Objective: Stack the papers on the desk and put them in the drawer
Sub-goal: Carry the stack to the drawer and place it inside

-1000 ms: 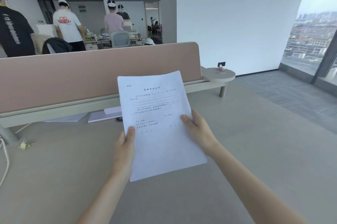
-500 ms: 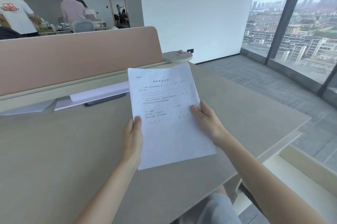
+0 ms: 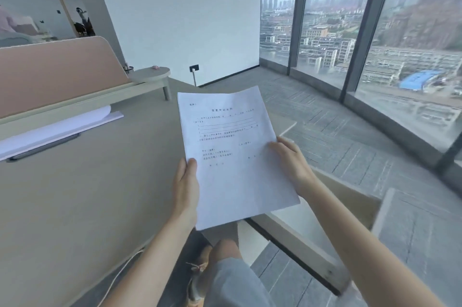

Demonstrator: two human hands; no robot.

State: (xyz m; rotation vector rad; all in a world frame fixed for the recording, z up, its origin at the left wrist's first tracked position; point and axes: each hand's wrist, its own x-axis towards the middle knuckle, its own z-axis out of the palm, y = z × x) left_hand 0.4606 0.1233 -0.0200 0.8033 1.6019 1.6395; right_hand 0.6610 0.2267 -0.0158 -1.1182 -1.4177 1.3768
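Note:
A stack of white printed papers (image 3: 232,154) is held up in both hands above the desk's right end. My left hand (image 3: 186,189) grips its lower left edge, thumb on top. My right hand (image 3: 291,164) grips the right edge. The beige desk (image 3: 82,206) spreads to the left. Below the papers and to the right, an open drawer (image 3: 322,216) sticks out, its pale wooden walls visible under my right forearm. More white sheets (image 3: 57,129) lie at the back of the desk against the divider, over a dark flat object (image 3: 45,146).
A pink divider panel (image 3: 57,74) runs along the desk's back, with a small round shelf (image 3: 150,75) at its end. Floor-to-ceiling windows (image 3: 375,56) stand to the right over grey carpet. My knee and shoe (image 3: 200,271) show below the desk edge. A white cable (image 3: 120,274) hangs there.
My view has swung right and down, so the desk's right end, the open drawer and the windows have come into view. Both hands keep the same grip on the papers.

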